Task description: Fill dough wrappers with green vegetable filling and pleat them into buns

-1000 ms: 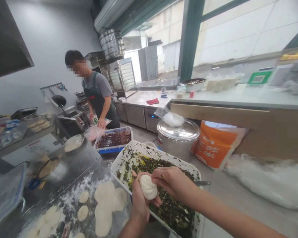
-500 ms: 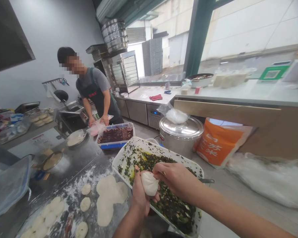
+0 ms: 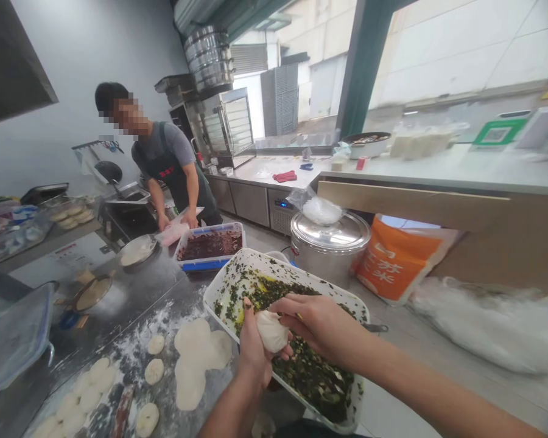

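Observation:
A round, pleated bun of white dough (image 3: 271, 332) rests in my left hand (image 3: 252, 351), whose fingers cup it from below and the side. The fingertips of my right hand (image 3: 309, 321) pinch the dough at the bun's top right. Both hands are over a white tub (image 3: 223, 291) of chopped dark green filling (image 3: 322, 382). A handle (image 3: 375, 328) sticks out at the tub's right rim. Left of the tub, flat dough wrappers (image 3: 192, 356) overlap on the floured steel table (image 3: 168, 286). Small dough pieces (image 3: 154, 371) lie beside them.
More dough rounds (image 3: 90, 398) and a rolling pin (image 3: 124, 410) are at the lower left. Behind the tub stand a box of dark red paste (image 3: 212, 245) and a lidded steel pot (image 3: 331, 234). Across the table a co-worker (image 3: 168, 164) handles a pink bag.
The view has shifted slightly, so most things sit a little further left and up. My right fingers have moved a little over the bun's top, still pinching; my left hand still cups it.

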Motion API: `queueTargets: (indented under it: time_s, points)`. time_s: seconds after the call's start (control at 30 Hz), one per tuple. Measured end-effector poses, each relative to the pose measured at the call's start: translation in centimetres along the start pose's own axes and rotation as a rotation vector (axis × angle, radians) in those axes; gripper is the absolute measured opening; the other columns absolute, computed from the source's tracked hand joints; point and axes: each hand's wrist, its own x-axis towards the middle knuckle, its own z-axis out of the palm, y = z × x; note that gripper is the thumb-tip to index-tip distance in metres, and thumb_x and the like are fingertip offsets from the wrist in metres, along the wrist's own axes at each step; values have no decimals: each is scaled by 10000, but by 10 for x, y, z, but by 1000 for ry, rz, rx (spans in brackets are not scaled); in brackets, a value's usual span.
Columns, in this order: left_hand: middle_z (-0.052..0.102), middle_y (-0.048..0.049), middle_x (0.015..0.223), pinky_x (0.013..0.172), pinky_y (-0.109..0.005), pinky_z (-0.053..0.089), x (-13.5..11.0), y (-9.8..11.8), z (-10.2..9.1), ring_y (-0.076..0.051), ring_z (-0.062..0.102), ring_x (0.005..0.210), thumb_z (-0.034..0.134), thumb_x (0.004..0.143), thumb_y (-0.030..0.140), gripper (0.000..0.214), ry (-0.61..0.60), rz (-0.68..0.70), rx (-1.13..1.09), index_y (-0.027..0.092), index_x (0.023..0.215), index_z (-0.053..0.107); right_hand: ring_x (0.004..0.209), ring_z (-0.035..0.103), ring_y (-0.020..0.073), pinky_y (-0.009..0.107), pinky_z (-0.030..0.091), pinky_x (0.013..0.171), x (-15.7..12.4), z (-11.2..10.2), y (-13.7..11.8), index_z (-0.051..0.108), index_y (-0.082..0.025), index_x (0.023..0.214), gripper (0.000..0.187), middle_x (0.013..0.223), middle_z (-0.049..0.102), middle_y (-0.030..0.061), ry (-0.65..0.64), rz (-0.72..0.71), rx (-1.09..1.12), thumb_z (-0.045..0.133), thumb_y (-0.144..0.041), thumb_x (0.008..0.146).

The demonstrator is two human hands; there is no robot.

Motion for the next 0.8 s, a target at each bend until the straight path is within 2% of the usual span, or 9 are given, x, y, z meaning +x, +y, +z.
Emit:
queueTargets:
  time_s: [0.13,0.23,0.37,0.43,0.57,0.7,0.8]
  points:
    - [517,-19,481,296,-189,286,0,-1,0,-126,473,323,244,739,647,575,-29,27,6,133,793,496,630,512,115,202,335,551,-1,-2,0,503,-163,731,132,734,568,26,-36,4,-61,394,-144,802]
    - [505,-15,465,297,-181,275,1,-2,-2,-115,462,313,260,744,636,547,-70,35,7,139,743,488,642,510,113,199,332,559,-2,-4,-1,500,-164,743,116,737,565,25,-29,-12,-46,400,-142,798]
    - [507,-43,467,305,-186,291,2,0,-3,-122,477,333,202,734,663,616,-85,-93,-7,119,669,485,671,515,117,205,334,583,-2,-5,-2,524,-165,772,139,746,560,31,-52,-47,-47,392,-156,813]
    - [525,-44,505,312,-197,316,1,0,-3,-135,497,355,202,721,678,631,-89,-110,-33,120,722,500,656,513,115,209,329,577,-1,-5,-1,535,-164,782,150,734,557,31,-75,-64,-57,389,-157,816]
    - [548,-7,569,311,-208,342,-4,-2,-4,-131,495,355,305,722,645,533,-90,-15,-47,172,878,494,664,507,112,210,324,586,-3,-6,-1,535,-162,810,163,743,555,30,-44,-75,-37,374,-142,820]
    - [507,-28,467,289,-193,308,-2,-3,-5,-125,473,323,268,701,684,613,-47,-98,17,121,687,508,640,492,105,208,301,568,-6,-9,-2,527,-173,801,160,725,547,18,-68,-143,-48,369,-159,827]
    - [517,-52,470,278,-192,289,1,-3,-5,-128,478,321,211,684,716,680,-93,-204,0,107,638,511,615,474,106,216,280,553,-6,-7,0,520,-169,740,169,690,537,17,-105,-187,-100,376,-183,828]
